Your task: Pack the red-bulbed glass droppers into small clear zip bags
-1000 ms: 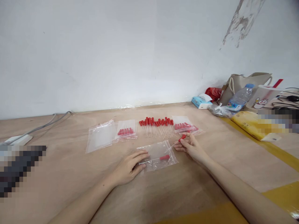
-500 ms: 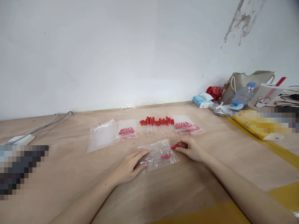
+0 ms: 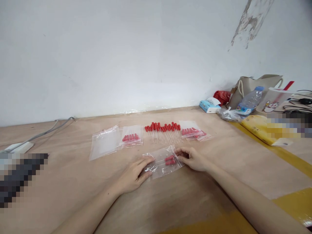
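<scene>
On the surface [image 3: 156,204], well short of its far edge at the wall, lies a clear bag [image 3: 159,173] with its mouth towards the right. Inside are two droppers [image 3: 169,160], side by side, red bulbs at the mouth end. The left hand [image 3: 139,174] rests on the bag's left end, thumb and fingers spread apart. The right hand [image 3: 187,156] is curled, narrow, with fingertips at the mouth; I cannot tell whether it grips anything.

Nearer the far edge, a row of loose droppers [image 3: 162,127] points its bulbs to the wall. Filled bags [image 3: 131,137] lie to its left and right, with flat bags [image 3: 103,143] further left. Towards the far right corner stand a tissue pack [image 3: 209,106], a bottle [image 3: 251,100] and a cup [image 3: 273,101].
</scene>
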Available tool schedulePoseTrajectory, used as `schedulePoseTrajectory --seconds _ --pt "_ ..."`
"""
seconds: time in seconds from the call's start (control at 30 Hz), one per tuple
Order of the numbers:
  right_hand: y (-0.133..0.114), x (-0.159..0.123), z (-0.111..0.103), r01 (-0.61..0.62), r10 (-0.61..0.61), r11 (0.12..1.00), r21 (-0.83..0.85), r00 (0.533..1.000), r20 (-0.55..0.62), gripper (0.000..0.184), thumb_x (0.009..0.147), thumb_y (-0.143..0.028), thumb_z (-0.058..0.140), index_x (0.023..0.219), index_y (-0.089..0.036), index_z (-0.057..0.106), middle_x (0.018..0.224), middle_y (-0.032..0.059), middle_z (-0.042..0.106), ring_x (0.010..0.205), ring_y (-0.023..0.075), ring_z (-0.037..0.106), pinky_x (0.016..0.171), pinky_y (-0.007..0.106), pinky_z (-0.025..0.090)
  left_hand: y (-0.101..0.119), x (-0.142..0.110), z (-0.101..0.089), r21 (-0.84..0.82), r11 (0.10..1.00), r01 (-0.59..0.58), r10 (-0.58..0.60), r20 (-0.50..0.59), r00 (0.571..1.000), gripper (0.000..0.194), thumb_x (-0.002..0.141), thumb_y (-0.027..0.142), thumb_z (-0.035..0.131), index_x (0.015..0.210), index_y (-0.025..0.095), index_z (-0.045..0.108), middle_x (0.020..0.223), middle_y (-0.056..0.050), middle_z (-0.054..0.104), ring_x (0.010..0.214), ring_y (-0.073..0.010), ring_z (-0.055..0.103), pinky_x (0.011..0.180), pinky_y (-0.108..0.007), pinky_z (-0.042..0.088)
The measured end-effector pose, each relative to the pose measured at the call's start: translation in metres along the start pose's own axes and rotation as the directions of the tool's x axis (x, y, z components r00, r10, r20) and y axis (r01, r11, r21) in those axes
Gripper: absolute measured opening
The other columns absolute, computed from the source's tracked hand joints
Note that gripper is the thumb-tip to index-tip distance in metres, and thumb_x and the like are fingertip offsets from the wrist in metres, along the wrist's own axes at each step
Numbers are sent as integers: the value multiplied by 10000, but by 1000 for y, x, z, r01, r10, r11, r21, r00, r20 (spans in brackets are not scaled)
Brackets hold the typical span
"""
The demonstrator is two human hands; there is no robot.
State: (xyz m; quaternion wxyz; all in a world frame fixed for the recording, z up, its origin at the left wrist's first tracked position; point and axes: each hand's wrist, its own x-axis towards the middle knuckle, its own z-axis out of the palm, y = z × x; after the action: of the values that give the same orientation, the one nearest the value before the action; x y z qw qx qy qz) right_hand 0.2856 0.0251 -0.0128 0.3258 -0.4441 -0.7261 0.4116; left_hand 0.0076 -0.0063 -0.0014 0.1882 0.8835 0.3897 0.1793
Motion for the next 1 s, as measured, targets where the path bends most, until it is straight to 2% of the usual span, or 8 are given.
schedulePoseTrajectory --seconds 0.07,0.17,0.27,0.37,0.47,0.6,0.77,1.0 --pt "6 0 -4 -16 16 998 60 1000 -13 220 748 -301 545 923 -171 576 734 10 623 672 125 570 607 240 447 0 0 0 -22 1000 -15 15 -5 1000 356 885 279 448 1238 248 418 1269 -49 492 1165 -197 453 968 -359 380" --pt "14 5 -11 0 10 998 64 989 -150 222 739 -321 551 904 -171 544 723 8 617 626 118 560 568 232 439 1 1 0 -58 998 -34 33 -12 999 281 882 256 448 1162 234 456 1243 -58 511 1157 -197 460 948 -356 392" --pt "13 19 -20 -12 -20 994 -112 960 -280 176 715 -290 563 837 -164 572 736 20 624 598 116 547 554 232 433 3 2 -2 -80 996 -29 27 -19 999 187 884 250 444 1064 228 489 1222 -54 525 1148 -195 468 930 -348 401" --pt "2 44 -23 -75 -27 937 -342 959 -283 89 710 -214 547 752 -163 606 702 16 639 614 116 561 603 223 433 4 3 -3 -91 995 -30 29 -18 999 123 888 243 438 984 219 511 1213 -47 532 1150 -187 464 929 -331 401" --pt "-9 76 -17 -183 27 871 -457 945 -326 106 704 -161 541 778 -156 616 749 23 658 682 115 587 666 202 428 4 3 -3 -75 996 -37 36 -6 999 170 891 241 433 1028 221 532 1236 -47 518 1159 -185 456 947 -330 393" --pt "-13 115 -3 -315 108 820 -477 905 -412 223 663 -116 556 879 -115 609 829 90 658 803 171 601 715 236 425 1 2 -2 -32 998 -47 48 13 999 289 903 256 409 1171 247 518 1288 -43 475 1179 -191 441 979 -356 377" --pt "-12 138 5 -457 238 759 -463 858 -455 202 607 -90 591 804 -93 636 830 161 645 795 240 614 644 274 440 -1 2 -2 -14 998 -56 56 25 998 306 911 265 398 1195 266 515 1309 -28 456 1185 -183 436 983 -348 381" --pt "-16 145 2 -501 307 757 -419 839 -449 155 608 -96 612 758 -118 643 720 117 631 747 213 611 599 242 440 0 2 -2 -4 998 -60 60 24 998 305 908 269 407 1191 261 520 1302 -36 461 1181 -188 439 986 -362 378"
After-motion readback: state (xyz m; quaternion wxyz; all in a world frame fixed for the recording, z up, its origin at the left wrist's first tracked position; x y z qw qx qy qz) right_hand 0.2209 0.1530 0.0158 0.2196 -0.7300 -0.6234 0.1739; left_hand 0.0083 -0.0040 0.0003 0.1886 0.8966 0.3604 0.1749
